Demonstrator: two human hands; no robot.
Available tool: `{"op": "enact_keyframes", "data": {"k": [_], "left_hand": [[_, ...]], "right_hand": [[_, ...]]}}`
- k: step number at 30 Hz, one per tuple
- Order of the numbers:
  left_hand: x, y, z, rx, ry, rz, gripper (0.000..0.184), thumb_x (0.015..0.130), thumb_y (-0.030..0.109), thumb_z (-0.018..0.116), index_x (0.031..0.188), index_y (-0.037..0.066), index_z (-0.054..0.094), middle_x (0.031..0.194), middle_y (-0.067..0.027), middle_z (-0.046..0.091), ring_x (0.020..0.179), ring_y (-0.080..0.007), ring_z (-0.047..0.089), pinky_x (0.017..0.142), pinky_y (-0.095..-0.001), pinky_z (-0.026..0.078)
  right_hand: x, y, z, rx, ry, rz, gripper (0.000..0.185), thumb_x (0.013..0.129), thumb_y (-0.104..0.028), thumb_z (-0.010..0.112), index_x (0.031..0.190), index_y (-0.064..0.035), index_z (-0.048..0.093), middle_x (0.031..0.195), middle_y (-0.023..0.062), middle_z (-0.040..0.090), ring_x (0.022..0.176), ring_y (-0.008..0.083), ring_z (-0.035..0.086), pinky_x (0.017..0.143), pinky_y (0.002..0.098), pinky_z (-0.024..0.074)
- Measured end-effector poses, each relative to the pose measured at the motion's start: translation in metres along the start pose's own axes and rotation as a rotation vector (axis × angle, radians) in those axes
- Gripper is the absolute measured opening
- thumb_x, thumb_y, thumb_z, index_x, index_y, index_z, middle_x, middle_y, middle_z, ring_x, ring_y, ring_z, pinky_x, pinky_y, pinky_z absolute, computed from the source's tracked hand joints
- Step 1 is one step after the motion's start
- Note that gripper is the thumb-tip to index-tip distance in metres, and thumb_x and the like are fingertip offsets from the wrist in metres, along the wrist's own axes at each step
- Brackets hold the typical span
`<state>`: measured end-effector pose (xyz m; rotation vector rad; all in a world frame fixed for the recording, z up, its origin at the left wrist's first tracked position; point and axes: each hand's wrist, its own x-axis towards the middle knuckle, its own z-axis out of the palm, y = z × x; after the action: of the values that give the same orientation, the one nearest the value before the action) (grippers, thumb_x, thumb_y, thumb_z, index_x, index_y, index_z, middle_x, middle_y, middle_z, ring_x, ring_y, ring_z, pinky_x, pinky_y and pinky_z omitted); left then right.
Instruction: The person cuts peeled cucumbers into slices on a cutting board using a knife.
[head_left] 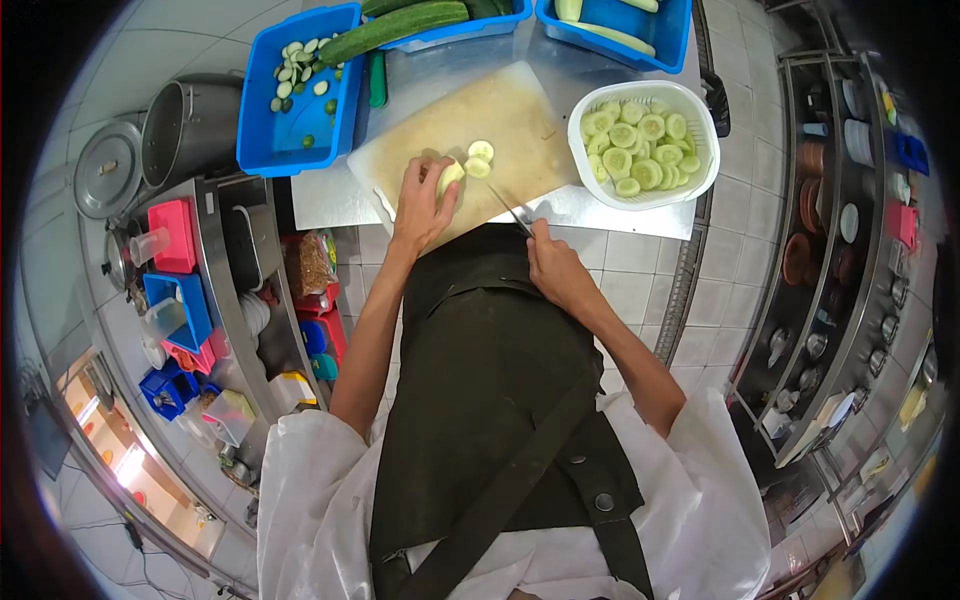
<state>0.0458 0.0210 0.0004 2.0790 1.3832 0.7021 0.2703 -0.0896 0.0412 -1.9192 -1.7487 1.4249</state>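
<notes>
My left hand [426,198] is closed around a peeled piece of cucumber [451,177] on the cutting board [525,110]. Just right of it lie a few cut cucumber slices [479,160], pale green and round. My right hand [552,256] grips the handle of a knife [510,209], its blade slanting up and left over the board's near edge, apart from the cucumber piece. To the right of the board stands a white basket [708,150] holding many cucumber slices [640,145].
A blue tub [257,120] at left holds green-and-white cut ends. Behind it, a large unpeeled cucumber [395,28] rests across blue tubs. Another blue tub [670,62] at back right holds peeled ones. A green-handled tool [377,80] lies beside the board. A large pot [185,130] stands left.
</notes>
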Motion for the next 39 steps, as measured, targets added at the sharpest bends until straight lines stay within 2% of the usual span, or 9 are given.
{"op": "enact_keyframes", "data": {"k": [5,12,20,23,25,31,34,36,39], "left_hand": [[-0.003,-0.004,0.000,0.006,-0.001,0.011,0.030,0.091,0.016,0.065,0.118,0.006,0.059,0.111,-0.0186,0.055,0.099,-0.0379,0.058,0.087,-0.0442,0.048],[-0.004,-0.003,0.000,0.041,-0.035,-0.018,0.031,0.090,0.016,0.065,0.119,0.007,0.059,0.110,-0.0181,0.054,0.098,-0.0364,0.057,0.087,-0.0439,0.048],[-0.001,0.001,-0.002,0.043,-0.078,-0.061,0.030,0.090,0.017,0.065,0.118,0.006,0.059,0.113,-0.0200,0.053,0.104,-0.0396,0.057,0.090,-0.0449,0.048],[-0.001,0.002,-0.002,0.071,-0.058,-0.066,0.031,0.090,0.017,0.065,0.118,0.007,0.060,0.112,-0.0192,0.053,0.102,-0.0388,0.058,0.089,-0.0449,0.049],[-0.002,0.001,0.000,0.078,-0.014,-0.043,0.032,0.086,0.016,0.066,0.117,0.009,0.064,0.106,-0.0146,0.055,0.092,-0.0339,0.057,0.082,-0.0436,0.049],[-0.002,-0.004,0.003,0.119,-0.016,-0.033,0.032,0.085,0.016,0.066,0.116,0.009,0.064,0.107,-0.0154,0.055,0.094,-0.0349,0.057,0.082,-0.0442,0.049],[-0.002,-0.006,0.005,0.108,0.017,0.012,0.031,0.085,0.016,0.067,0.115,0.009,0.065,0.107,-0.0150,0.056,0.095,-0.0349,0.058,0.082,-0.0448,0.049],[-0.002,-0.006,0.005,0.102,0.020,0.002,0.031,0.084,0.015,0.067,0.114,0.009,0.065,0.106,-0.0146,0.056,0.094,-0.0346,0.058,0.081,-0.0446,0.049],[-0.004,-0.001,0.005,0.098,0.035,0.001,0.030,0.084,0.015,0.068,0.113,0.009,0.066,0.104,-0.0138,0.057,0.093,-0.0339,0.058,0.081,-0.0441,0.049]], "right_hand": [[0.029,-0.036,0.001,0.062,0.181,-0.087,0.018,0.100,-0.012,0.044,0.102,0.0037,0.037,0.069,0.0330,0.060,0.070,0.0532,0.061,0.066,0.0606,0.0488],[0.068,-0.041,0.022,-0.063,0.069,-0.062,0.030,0.092,-0.004,0.048,0.119,0.0069,0.039,0.084,0.0338,0.066,0.084,0.0514,0.066,0.075,0.0585,0.0522],[0.066,-0.051,0.025,-0.122,0.086,-0.027,0.034,0.089,-0.001,0.050,0.121,0.0041,0.039,0.088,0.0346,0.066,0.089,0.0517,0.066,0.079,0.0583,0.0524],[0.063,-0.059,0.020,-0.138,0.071,-0.003,0.032,0.089,-0.001,0.049,0.119,0.0031,0.039,0.088,0.0345,0.066,0.089,0.0517,0.066,0.080,0.0579,0.0524],[0.063,-0.060,0.019,-0.140,0.057,0.009,0.030,0.090,-0.001,0.049,0.118,0.0028,0.039,0.088,0.0345,0.066,0.089,0.0518,0.066,0.080,0.0577,0.0525],[0.064,-0.057,0.021,-0.123,0.039,0.003,0.027,0.092,-0.002,0.046,0.117,0.0022,0.038,0.088,0.0347,0.066,0.090,0.0520,0.066,0.080,0.0582,0.0521],[0.073,-0.057,0.022,-0.104,0.076,-0.012,0.025,0.089,-0.001,0.048,0.112,0.0043,0.039,0.084,0.0363,0.064,0.088,0.0550,0.063,0.077,0.0617,0.0487],[0.085,-0.056,0.026,-0.076,0.048,-0.053,0.024,0.093,-0.004,0.047,0.115,0.0035,0.042,0.090,0.0354,0.066,0.091,0.0513,0.066,0.076,0.0572,0.0537],[0.093,-0.041,0.044,-0.113,0.110,-0.082,0.027,0.093,-0.006,0.049,0.117,0.0048,0.044,0.087,0.0348,0.066,0.088,0.0511,0.066,0.072,0.0572,0.0539]]}}
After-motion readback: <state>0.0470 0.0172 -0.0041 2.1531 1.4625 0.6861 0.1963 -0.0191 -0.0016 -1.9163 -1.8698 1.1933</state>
